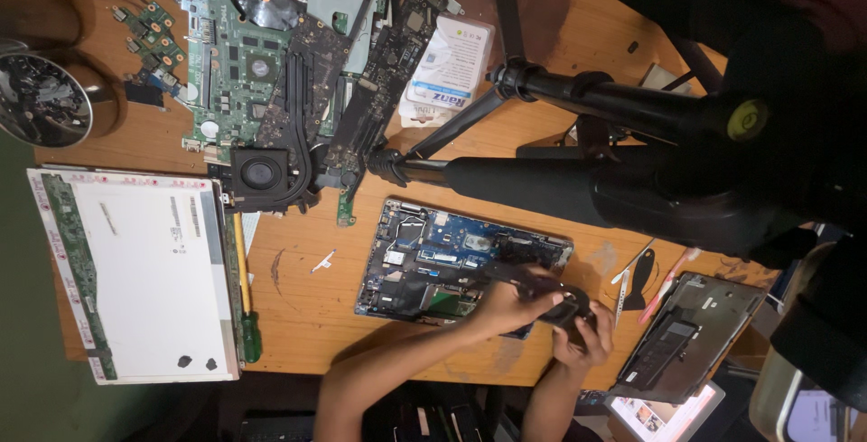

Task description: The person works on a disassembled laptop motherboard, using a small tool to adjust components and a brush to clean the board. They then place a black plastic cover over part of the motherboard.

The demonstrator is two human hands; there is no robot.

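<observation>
Wooden and orange-brown, the desk (298,307) filled the head view, the only one there was, crowded with laptop parts. Near its front edge lay an opened laptop base (433,266), its blue board and dark cells bare. At the right end of that base both hands met over a small black part (564,305): the left hand (506,302) reached across from the forearm below and pinched the part from the side, while the right hand (582,338) curled under it, so each grip was closed narrowly on the same piece. What the part was could not be told; it looked light, stiff and somewhat fragile, best taken by its edges rather than any flat face or connector. Just right of the hands a grey laptop cover (686,338) lay tilted with a black battery inside, and beside it some thin pry tools (664,284), one pink. On the far side of the desk a green motherboard (253,54) lay among other boards, with a black fan (260,174) at its near corner. Next to them lay a white rectangular packet (449,67) with blue print on its label. To the left a white display panel (135,275) lay flat, a grey label strip on its back, and a green-handled screwdriver (246,302) along its edge. A black tripod (623,148) stretched across the upper right.
</observation>
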